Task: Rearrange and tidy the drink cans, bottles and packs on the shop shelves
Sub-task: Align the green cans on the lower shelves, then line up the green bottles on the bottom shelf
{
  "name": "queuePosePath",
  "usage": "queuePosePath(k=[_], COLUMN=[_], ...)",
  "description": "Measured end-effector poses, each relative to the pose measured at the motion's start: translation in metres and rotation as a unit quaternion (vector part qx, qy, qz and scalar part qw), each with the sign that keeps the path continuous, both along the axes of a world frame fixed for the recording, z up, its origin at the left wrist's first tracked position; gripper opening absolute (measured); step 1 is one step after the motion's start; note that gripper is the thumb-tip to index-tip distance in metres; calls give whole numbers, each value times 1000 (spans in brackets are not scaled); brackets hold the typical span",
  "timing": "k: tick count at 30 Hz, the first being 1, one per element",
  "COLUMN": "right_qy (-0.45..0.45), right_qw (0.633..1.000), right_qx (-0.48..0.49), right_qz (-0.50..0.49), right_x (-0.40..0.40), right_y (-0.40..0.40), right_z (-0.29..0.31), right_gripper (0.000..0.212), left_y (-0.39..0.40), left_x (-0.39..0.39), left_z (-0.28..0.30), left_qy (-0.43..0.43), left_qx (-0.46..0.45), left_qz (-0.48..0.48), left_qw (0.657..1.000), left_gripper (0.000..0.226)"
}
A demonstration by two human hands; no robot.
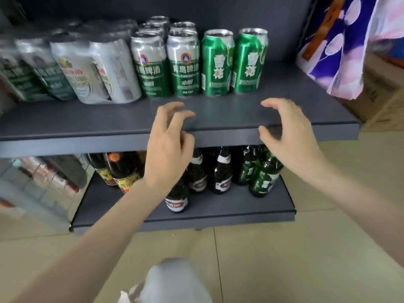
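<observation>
On the upper dark shelf [218, 115] stand two bright green cans [217, 64] at the right, then silver-and-green Tsingtao cans [166, 66] in rows going back. Left of them sit shrink-wrapped packs of white cans [98, 71] and green cans [32, 77], blurred. My left hand [168, 145] hovers in front of the shelf edge, fingers curled and apart, holding nothing. My right hand [290, 136] is beside it, also open, in front of the green cans. Neither hand touches a can.
The lower shelf [218, 213] holds dark brown bottles [220, 173], green bottles [262, 173] and yellow-labelled dark bottles [122, 169]. A patterned purple-and-white bag [341, 44] hangs at the upper right. Wrapped packs [37, 184] sit at the lower left. Tiled floor lies below.
</observation>
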State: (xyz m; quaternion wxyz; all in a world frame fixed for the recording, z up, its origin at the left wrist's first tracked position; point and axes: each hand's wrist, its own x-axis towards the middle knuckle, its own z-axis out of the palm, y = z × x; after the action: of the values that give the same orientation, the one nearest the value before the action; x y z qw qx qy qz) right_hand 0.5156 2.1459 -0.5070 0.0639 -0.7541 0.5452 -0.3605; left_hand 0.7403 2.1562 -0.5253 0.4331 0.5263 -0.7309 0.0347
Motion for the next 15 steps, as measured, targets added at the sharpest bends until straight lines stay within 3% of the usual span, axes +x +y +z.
queuePosePath(k=[3,5,8,11,15], right_qy=[83,109,26,-120,-193], right_qw=[992,989,998,989,944], right_qx=[-68,-49,13,89,263], right_qz=[67,87,61,6,48], right_x=[-46,-78,-107,-118,-111], right_y=[31,31,12,-6,-30], right_z=[-40,-82,-144,-182,-211], right_gripper=[21,20,27,56,74], left_y=[20,21,16,7,-10], left_x=[-29,-47,-66,-85,-122], left_z=[-46,-82,-132,-155,-166], left_qy=[-83,-138,-168,-103,30], left_qx=[-69,-64,12,149,246], left_qz=[-49,-65,-28,16,44], left_qw=[993,986,985,983,968], left_gripper=[31,30,32,37,43])
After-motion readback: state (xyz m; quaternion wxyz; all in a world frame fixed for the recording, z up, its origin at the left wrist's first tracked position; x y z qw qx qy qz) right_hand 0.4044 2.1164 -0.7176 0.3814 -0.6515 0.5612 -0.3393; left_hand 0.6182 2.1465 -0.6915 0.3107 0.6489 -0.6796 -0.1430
